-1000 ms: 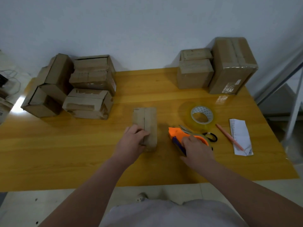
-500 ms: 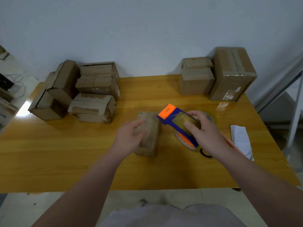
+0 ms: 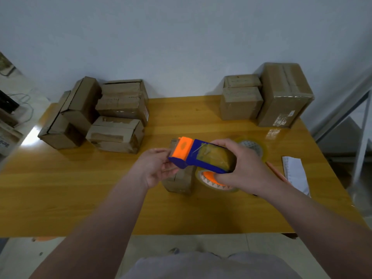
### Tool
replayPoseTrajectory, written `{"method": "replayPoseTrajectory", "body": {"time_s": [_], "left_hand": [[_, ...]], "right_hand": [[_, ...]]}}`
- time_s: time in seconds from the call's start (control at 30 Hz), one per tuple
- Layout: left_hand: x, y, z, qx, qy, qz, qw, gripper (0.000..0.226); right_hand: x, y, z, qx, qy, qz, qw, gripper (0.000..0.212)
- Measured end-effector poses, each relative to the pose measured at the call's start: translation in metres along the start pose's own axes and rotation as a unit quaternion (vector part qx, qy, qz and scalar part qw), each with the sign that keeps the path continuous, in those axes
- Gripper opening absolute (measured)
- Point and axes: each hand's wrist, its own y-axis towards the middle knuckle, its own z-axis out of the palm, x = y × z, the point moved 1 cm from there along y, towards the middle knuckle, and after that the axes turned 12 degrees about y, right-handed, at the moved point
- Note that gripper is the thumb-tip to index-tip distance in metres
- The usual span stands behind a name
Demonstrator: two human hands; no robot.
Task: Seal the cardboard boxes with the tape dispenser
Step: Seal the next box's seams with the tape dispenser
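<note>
Above the table [image 3: 80, 188], just over the small cardboard box [image 3: 179, 184], I see the right hand [image 3: 243, 170] gripping the blue-and-orange tape dispenser [image 3: 201, 158]; the left hand [image 3: 155, 168] curls at its nose, probably to start a strip, though I cannot tell whether it pinches

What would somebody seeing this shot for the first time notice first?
The bright orange and blue tape dispenser stands out, held mid-air at centre. The right hand grips its body and the left hand pinches its front end, just over a small cardboard box on the yellow wooden table. Next come the cartons along the wall: a stack of boxes at back left and taller boxes at back right.
</note>
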Motion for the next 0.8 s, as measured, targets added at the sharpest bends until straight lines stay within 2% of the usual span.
{"method": "replayPoseTrajectory", "body": {"time_s": [0.17, 0.3, 0.43, 0.8], "left_hand": [[0.014, 0.008, -0.009, -0.1, 0.057, 0.033, 0.993, 0.004], [0.032, 0.016, -0.041, -0.18, 0.113, 0.059, 0.975, 0.016], [0.051, 0.017, -0.041, -0.192, 0.17, 0.091, 0.962, 0.025], [0.082, 0.025, -0.036, -0.231, 0.166, 0.097, 0.954, 0.022]], "right_hand": [[-0.005, -0.001, -0.004, 0.054, -0.048, -0.022, 0.997, 0.071], [-0.016, -0.005, -0.027, 0.079, -0.1, -0.012, 0.992, 0.07], [-0.032, -0.012, -0.029, 0.095, -0.143, -0.019, 0.985, 0.069], [-0.066, -0.012, -0.015, 0.13, -0.199, -0.019, 0.971, 0.074]]}}
